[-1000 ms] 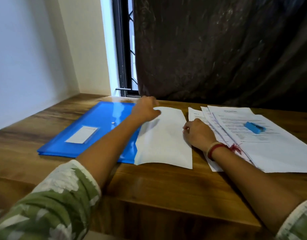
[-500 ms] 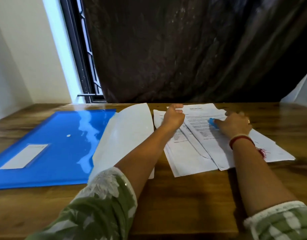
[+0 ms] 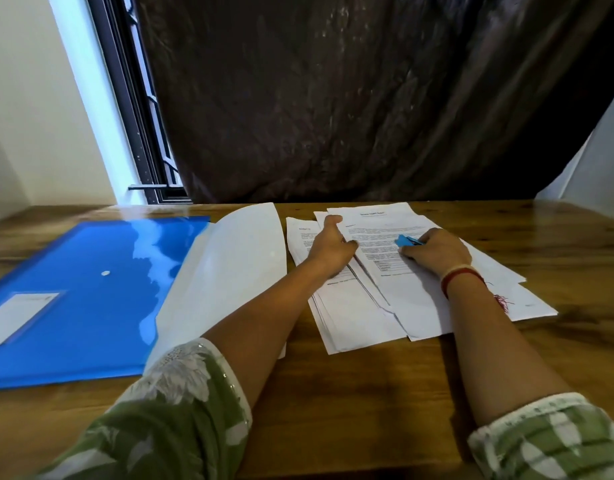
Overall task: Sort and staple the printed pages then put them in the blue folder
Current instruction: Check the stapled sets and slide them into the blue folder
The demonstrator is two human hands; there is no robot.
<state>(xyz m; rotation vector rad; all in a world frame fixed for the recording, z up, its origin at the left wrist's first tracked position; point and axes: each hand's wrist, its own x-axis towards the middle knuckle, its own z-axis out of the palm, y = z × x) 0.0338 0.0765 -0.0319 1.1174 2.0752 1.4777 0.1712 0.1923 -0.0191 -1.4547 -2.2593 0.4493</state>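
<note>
One second on: left hand [image 3: 328, 249] off blue folder [image 3: 90, 317], pinching printed pages [image 3: 406, 299]; right hand [image 3: 437, 251] gripping stapler [image 3: 405, 241].

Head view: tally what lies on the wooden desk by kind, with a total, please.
blue folder: 1
blue stapler: 1
turned-over white sheaf: 1
printed pages, one fanned spread, single sheets not countable: 1
Total: 4

Blue folder [image 3: 90, 289] at nine o'clock on a wooden table [image 3: 367, 393]; at one o'clock, left hand [image 3: 328, 252] rests on printed pages [image 3: 406, 303], right hand [image 3: 437, 252] grips blue stapler [image 3: 406, 241].
</note>
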